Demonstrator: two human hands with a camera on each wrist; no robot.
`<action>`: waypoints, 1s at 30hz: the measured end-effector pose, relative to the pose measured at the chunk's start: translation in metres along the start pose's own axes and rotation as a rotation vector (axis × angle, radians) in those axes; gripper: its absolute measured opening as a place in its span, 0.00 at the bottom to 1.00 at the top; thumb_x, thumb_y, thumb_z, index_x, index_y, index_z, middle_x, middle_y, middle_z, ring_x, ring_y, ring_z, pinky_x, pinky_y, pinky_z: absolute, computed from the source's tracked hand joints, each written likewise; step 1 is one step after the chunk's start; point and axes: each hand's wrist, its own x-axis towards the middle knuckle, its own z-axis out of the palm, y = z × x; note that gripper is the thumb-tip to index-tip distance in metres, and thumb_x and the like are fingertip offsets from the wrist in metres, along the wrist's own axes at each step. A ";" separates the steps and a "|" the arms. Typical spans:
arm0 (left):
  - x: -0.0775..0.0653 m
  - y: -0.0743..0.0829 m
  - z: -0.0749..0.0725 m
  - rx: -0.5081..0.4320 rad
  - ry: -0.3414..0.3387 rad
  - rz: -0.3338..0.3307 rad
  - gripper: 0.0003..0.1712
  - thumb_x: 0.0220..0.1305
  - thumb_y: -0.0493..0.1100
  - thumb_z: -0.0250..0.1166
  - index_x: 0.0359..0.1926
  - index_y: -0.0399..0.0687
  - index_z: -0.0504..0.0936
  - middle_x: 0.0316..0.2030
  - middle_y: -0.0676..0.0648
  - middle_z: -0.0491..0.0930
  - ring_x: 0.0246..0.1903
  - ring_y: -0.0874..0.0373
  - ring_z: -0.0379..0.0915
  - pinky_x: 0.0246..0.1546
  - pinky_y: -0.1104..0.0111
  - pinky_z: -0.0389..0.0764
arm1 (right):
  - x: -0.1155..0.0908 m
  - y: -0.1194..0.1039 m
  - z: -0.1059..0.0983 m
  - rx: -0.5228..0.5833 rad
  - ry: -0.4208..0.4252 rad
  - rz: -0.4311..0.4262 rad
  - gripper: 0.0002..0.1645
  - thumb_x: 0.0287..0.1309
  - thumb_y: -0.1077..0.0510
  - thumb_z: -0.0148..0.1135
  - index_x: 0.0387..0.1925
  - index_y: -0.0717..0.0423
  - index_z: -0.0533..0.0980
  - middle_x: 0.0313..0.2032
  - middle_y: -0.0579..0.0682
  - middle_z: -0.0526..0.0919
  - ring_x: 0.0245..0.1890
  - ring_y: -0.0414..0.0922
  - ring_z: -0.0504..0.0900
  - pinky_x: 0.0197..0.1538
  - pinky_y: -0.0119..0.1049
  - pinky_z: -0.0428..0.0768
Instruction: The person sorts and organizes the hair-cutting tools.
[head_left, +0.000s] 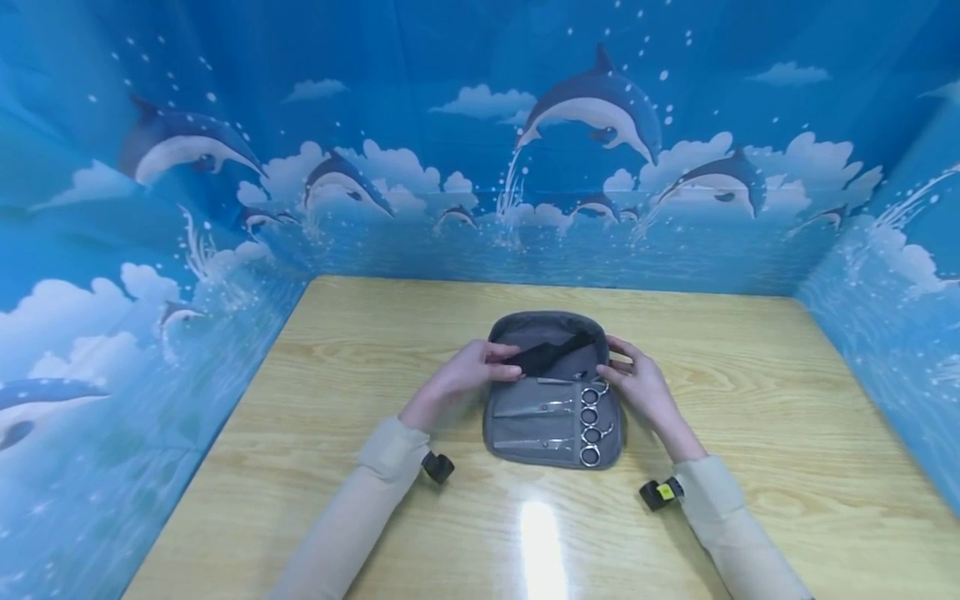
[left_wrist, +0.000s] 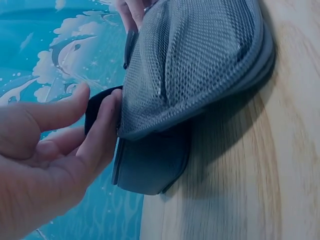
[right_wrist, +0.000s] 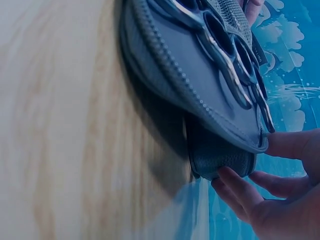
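A grey zippered scissor case (head_left: pixel 517 421) lies unfolded on the table. Several pairs of scissors (head_left: pixel 590 415) sit in its near half, finger rings in a column at the right. Across its far half stretches a dark, flat black piece (head_left: pixel 551 356), whose exact kind I cannot tell. My left hand (head_left: pixel 480 365) pinches that piece's left end between thumb and fingers, beside the mesh side (left_wrist: pixel 200 55) of the case. With my right hand (head_left: pixel 636 379) I hold the case's right edge near the fold, thumb at the zipper rim and fingers (right_wrist: pixel 240 190) against the outer side.
The case rests on a light wood-grain table (head_left: pixel 360 333). A dolphin-printed blue backdrop (head_left: pixel 465 233) rises behind the table and along both sides. Each wrist carries a small black camera (head_left: pixel 437 467) below the sleeve cuff.
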 end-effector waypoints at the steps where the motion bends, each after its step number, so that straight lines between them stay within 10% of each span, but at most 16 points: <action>1: 0.000 0.000 -0.001 0.035 0.006 -0.001 0.29 0.71 0.35 0.63 0.69 0.30 0.69 0.65 0.34 0.73 0.62 0.45 0.75 0.69 0.58 0.69 | 0.000 0.000 0.000 -0.002 0.000 -0.001 0.37 0.69 0.66 0.60 0.74 0.69 0.58 0.72 0.69 0.62 0.67 0.66 0.70 0.66 0.53 0.73; 8: -0.002 0.003 -0.007 0.062 0.019 -0.016 0.28 0.70 0.34 0.64 0.68 0.31 0.71 0.56 0.33 0.81 0.46 0.51 0.85 0.60 0.63 0.78 | 0.000 -0.001 0.000 -0.016 0.003 -0.007 0.36 0.69 0.65 0.60 0.73 0.70 0.58 0.72 0.69 0.62 0.66 0.66 0.71 0.66 0.54 0.73; 19: 0.004 0.003 -0.016 0.060 -0.026 -0.008 0.28 0.71 0.32 0.62 0.68 0.29 0.69 0.59 0.31 0.78 0.49 0.47 0.85 0.62 0.64 0.76 | 0.001 0.001 0.001 -0.015 -0.001 -0.016 0.37 0.69 0.64 0.61 0.73 0.69 0.59 0.71 0.68 0.64 0.66 0.65 0.72 0.66 0.53 0.73; 30: 0.008 0.003 -0.013 0.365 0.119 0.007 0.25 0.63 0.41 0.73 0.61 0.44 0.82 0.54 0.42 0.85 0.51 0.49 0.83 0.52 0.62 0.83 | -0.001 0.000 -0.001 -0.018 -0.003 -0.009 0.38 0.69 0.63 0.61 0.74 0.68 0.58 0.71 0.68 0.64 0.66 0.65 0.71 0.67 0.54 0.73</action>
